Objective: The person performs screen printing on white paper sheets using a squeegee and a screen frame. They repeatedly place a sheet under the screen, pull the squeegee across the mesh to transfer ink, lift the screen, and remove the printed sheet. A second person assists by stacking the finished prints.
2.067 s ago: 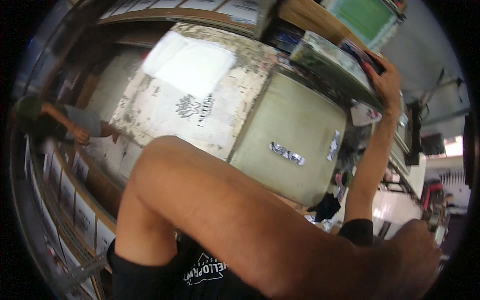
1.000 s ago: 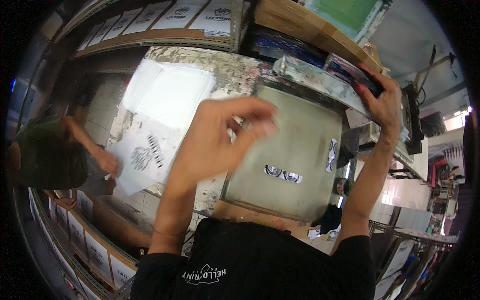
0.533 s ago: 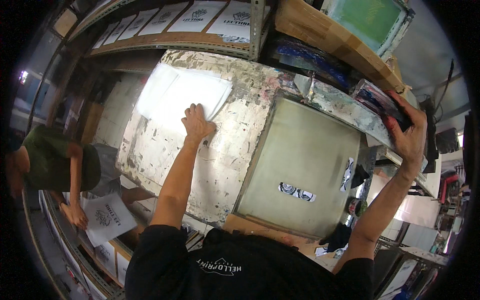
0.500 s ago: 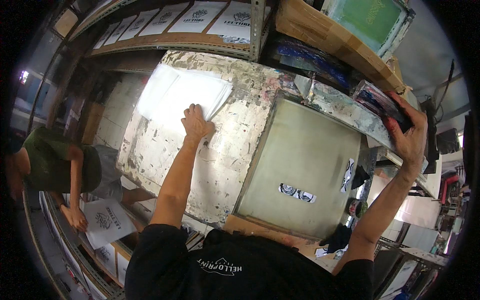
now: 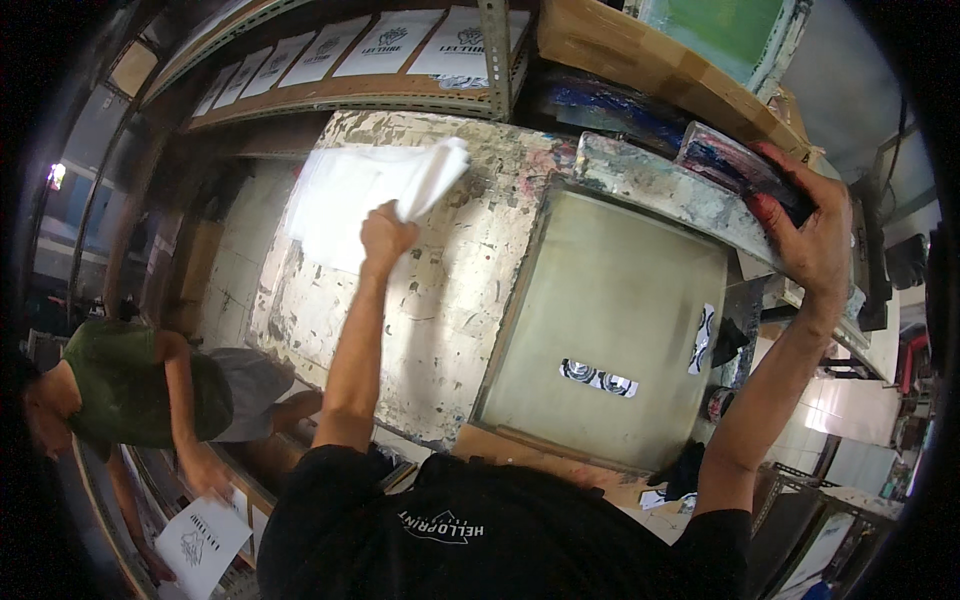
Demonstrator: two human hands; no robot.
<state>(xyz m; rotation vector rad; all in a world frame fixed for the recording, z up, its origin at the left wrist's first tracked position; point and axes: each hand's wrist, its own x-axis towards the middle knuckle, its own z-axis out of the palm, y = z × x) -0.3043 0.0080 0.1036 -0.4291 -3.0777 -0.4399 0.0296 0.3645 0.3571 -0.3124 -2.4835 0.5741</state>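
Pinched in my left hand [image 5: 387,238] is the near edge of a white sheet [image 5: 425,178], its right side raised and curled. More blank white sheets [image 5: 335,200] lie beneath it on the paint-spotted table [image 5: 330,318]; motion blurs them. My right hand [image 5: 815,235] grips an ink-smeared squeegee [image 5: 728,160], fingers over its far side and a reddish-stained thumb in front. The squeegee rests at the far rim of a printing screen [image 5: 620,300]. Two strips of patterned tape [image 5: 598,378] are stuck on the screen's greenish mesh.
Printed white sheets [image 5: 385,45] stand in a row on the far shelf. A cardboard box [image 5: 670,65] and a green screen [image 5: 715,35] are at the far right. At left, a co-worker in a green shirt [image 5: 140,385] handles a printed sheet [image 5: 205,545] over a rack.
My left hand has closed on the sheet's edge and lifted its right side off the pile. My right hand stays on the squeegee. The co-worker's printed sheet has moved lower and nearer.
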